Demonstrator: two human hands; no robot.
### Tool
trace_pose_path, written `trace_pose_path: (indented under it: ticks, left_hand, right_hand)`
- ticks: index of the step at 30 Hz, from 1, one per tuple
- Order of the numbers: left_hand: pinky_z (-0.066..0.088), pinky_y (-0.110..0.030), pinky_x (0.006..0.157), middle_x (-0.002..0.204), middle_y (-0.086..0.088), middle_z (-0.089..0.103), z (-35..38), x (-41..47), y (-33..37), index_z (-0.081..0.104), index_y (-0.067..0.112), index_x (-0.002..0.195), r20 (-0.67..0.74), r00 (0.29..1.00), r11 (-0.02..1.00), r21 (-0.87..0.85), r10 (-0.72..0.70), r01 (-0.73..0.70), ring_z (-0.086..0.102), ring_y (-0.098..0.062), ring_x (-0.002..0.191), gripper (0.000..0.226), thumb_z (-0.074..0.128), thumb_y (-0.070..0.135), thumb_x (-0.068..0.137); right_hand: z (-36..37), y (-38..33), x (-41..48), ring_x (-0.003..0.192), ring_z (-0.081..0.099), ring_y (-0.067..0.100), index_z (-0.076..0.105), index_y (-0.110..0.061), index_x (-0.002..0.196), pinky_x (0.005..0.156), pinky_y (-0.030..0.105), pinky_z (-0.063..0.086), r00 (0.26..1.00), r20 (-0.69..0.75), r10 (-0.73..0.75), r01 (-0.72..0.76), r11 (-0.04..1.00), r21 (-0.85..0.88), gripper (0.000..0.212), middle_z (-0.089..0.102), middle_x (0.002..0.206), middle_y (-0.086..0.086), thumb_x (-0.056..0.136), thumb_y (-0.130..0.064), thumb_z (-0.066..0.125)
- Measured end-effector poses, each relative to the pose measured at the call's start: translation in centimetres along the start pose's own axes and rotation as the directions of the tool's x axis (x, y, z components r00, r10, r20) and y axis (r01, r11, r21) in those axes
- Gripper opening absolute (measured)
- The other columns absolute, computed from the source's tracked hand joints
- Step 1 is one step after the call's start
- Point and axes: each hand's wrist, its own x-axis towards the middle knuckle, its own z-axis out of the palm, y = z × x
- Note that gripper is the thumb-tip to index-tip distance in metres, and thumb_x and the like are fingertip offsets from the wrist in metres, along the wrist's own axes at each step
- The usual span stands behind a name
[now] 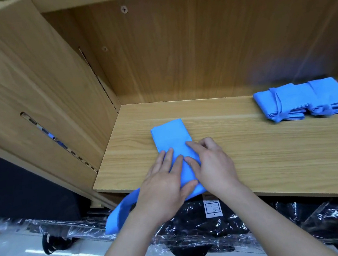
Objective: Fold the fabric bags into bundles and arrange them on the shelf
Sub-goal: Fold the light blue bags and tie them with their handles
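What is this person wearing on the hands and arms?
Nothing that shows. The left hand and right hand are bare: no gloves, no rings on the fingers. The left forearm and right forearm are bare too: no sleeves, watch or bracelet down to the picture's lower edge.

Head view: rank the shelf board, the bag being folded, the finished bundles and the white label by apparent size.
1. Shelf board, by far largest.
2-3. Bag being folded and finished bundles: they look alike; the bag is nearer and partly covered, so unranked.
4. White label, smallest.
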Motion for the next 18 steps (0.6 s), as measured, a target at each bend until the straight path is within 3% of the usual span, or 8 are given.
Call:
trace_pose_path:
  ticks: [1, 2, 4, 7, 10, 12, 16, 18]
  left_hand:
    - [0.013, -0.037, 0.121, 0.163, 0.0, -0.003, 0.0, -0.1, -0.4, 0.014, 0.022, 0.155, 0.121, 0.993, 0.999, -0.032, -0.008, 0.012, -0.006, -0.017, 0.15, 0.099, 0.011, 0.083, 0.078]
    - [0.007, -0.036, 0.122, 0.162, 0.003, -0.014, 0.0, -0.2, -0.8, 0.002, 0.023, 0.156, 0.181, 0.983, 1.0, -0.026, 0.002, 0.003, -0.017, -0.013, 0.148, 0.108, 0.007, 0.089, 0.07]
    - [0.002, -0.035, 0.122, 0.159, 0.006, -0.024, -0.4, -0.4, -1.2, -0.009, 0.025, 0.154, 0.243, 0.97, 0.998, 0.037, 0.03, -0.041, -0.023, -0.012, 0.146, 0.115, 0.035, 0.089, 0.069]
    - [0.003, -0.032, 0.122, 0.158, 0.003, -0.025, -0.8, -1.0, -1.3, -0.01, 0.022, 0.154, 0.226, 0.971, 0.988, 0.111, 0.082, -0.11, -0.02, -0.015, 0.148, 0.11, 0.061, 0.06, 0.08]
    - [0.004, -0.027, 0.122, 0.16, -0.001, -0.023, -0.7, -1.6, -1.3, -0.012, 0.019, 0.154, 0.211, 0.968, 0.981, 0.104, 0.137, -0.161, -0.019, -0.016, 0.148, 0.102, 0.059, 0.038, 0.083]
    - [0.004, -0.025, 0.121, 0.16, -0.001, -0.022, -0.8, -2.1, -1.2, -0.013, 0.021, 0.154, 0.253, 0.953, 0.981, 0.06, 0.165, -0.185, -0.02, -0.015, 0.148, 0.103, 0.059, 0.032, 0.08]
    - [0.007, -0.021, 0.12, 0.16, 0.008, -0.009, -1.0, -2.5, -2.3, 0.008, 0.027, 0.155, 0.223, 0.947, 0.972, -0.101, 0.23, -0.213, -0.01, -0.006, 0.148, 0.087, 0.052, 0.017, 0.081]
    - [0.016, -0.022, 0.119, 0.157, 0.015, 0.012, -0.5, -2.4, -3.3, 0.032, 0.032, 0.15, 0.103, 0.973, 0.954, -0.241, 0.208, -0.179, 0.007, 0.001, 0.146, 0.072, 0.045, 0.019, 0.08]
  right_hand:
    - [-0.1, 0.1, 0.0, 0.109, 0.055, 0.02, 0.049, -0.032, 0.139, 0.081, 0.033, 0.047, 1.0, 0.017, -0.015, 0.015, 1.0, -0.003, 0.042, 0.046, 0.121, -0.004, 0.097, -0.039, 0.049]
    - [-0.2, 0.2, 0.1, 0.108, 0.056, 0.02, 0.052, -0.032, 0.137, 0.081, 0.034, 0.049, 0.999, 0.033, -0.023, 0.023, 1.0, 0.011, 0.04, 0.046, 0.12, -0.005, 0.098, -0.036, 0.048]
    - [-0.6, 0.5, 0.2, 0.11, 0.054, 0.019, 0.059, -0.03, 0.131, 0.086, 0.035, 0.049, 0.998, 0.054, -0.034, 0.031, 0.998, 0.058, 0.035, 0.048, 0.117, -0.006, 0.097, -0.031, 0.049]
    - [-1.0, 0.4, 0.3, 0.127, 0.038, 0.019, 0.059, -0.028, 0.131, 0.103, 0.035, 0.04, 0.989, 0.034, -0.147, 0.148, 0.988, -0.042, 0.037, 0.045, 0.132, -0.003, 0.095, -0.032, 0.053]
    - [-0.8, -0.5, 1.2, 0.149, 0.004, 0.017, 0.031, -0.032, 0.15, 0.115, 0.04, 0.024, 0.955, 0.09, -0.282, 0.291, 0.951, -0.109, 0.054, 0.011, 0.162, -0.002, 0.098, -0.042, 0.045]
    - [-0.3, -0.7, 2.4, 0.15, -0.008, 0.013, 0.012, -0.037, 0.154, 0.117, 0.04, 0.014, 0.945, 0.174, -0.275, 0.303, 0.94, -0.157, 0.058, -0.005, 0.163, -0.007, 0.1, -0.051, 0.032]
    - [0.6, -0.2, 3.5, 0.148, 0.014, 0.017, 0.014, -0.037, 0.153, 0.114, 0.043, 0.019, 0.955, 0.176, -0.238, 0.268, 0.948, -0.17, 0.07, 0.012, 0.161, -0.012, 0.089, -0.066, 0.011]
    - [0.6, 0.1, 4.0, 0.145, 0.021, 0.014, 0.022, -0.033, 0.152, 0.112, 0.039, 0.024, 0.96, 0.163, -0.227, 0.251, 0.958, -0.141, 0.067, 0.022, 0.158, -0.014, 0.093, -0.064, 0.028]
